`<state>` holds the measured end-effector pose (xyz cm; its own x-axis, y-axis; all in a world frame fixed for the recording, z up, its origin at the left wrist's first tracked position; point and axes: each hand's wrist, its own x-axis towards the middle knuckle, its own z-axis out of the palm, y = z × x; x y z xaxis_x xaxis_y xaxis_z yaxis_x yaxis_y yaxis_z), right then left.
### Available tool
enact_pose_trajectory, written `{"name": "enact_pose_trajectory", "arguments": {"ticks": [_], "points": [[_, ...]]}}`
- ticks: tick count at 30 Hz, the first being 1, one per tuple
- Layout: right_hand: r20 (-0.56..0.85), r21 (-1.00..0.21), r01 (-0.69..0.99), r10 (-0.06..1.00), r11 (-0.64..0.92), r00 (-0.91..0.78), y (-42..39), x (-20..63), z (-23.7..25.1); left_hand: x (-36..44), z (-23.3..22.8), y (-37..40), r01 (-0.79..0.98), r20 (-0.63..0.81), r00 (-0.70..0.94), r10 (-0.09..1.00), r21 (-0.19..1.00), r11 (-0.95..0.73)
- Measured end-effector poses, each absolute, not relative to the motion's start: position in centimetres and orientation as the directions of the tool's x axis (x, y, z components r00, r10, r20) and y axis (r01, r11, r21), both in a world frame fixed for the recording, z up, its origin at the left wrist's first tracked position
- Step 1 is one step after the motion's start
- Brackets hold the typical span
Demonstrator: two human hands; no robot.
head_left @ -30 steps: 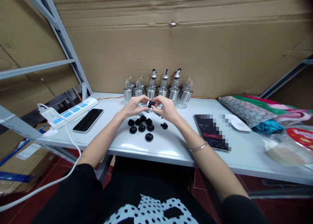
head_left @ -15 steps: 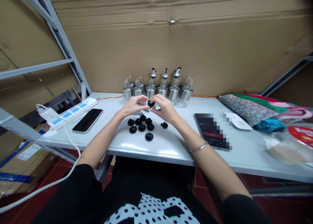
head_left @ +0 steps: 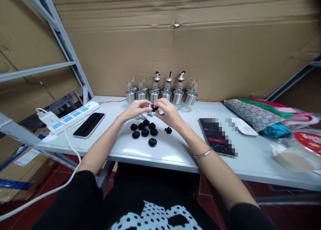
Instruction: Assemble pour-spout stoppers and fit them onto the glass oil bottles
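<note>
My left hand (head_left: 136,109) and my right hand (head_left: 169,113) meet in front of the bottles, both with closed fingers. Between their fingertips is a small bottle-pourer part with a pale end and a black ribbed stopper (head_left: 154,108). The left fingers grip the pale end, and those of my right hand pinch the black end. On the table below lie several round black caps (head_left: 144,132). A little pile of small black pieces (head_left: 168,130) sits to their right. Some shiny pieces under my left hand are partly hidden.
Glass bottles with steel sleeves (head_left: 154,96) stand in rows at the back, some topped by pourers (head_left: 181,76). A phone (head_left: 89,125) and a power strip (head_left: 75,115) are at left. Another phone (head_left: 213,136), a white device (head_left: 244,127) and a tape roll (head_left: 298,153) are at right.
Both hands stay in nearly the same place, with the fingers slightly shifted around the pourer part. The whole view has moved a little; the caps and bottles have not been moved.
</note>
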<state>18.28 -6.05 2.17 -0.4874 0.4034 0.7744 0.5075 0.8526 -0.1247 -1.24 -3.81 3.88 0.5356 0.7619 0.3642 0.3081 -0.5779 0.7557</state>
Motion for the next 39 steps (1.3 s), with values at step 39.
{"name": "enact_pose_trajectory", "arguments": {"ticks": [39], "points": [[0.433,-0.283,0.653,0.701,0.702,-0.566,-5.8,19.4,1.8,-2.8,0.3,-0.8,0.625,0.371,0.661,0.653,0.21,-0.752]]}}
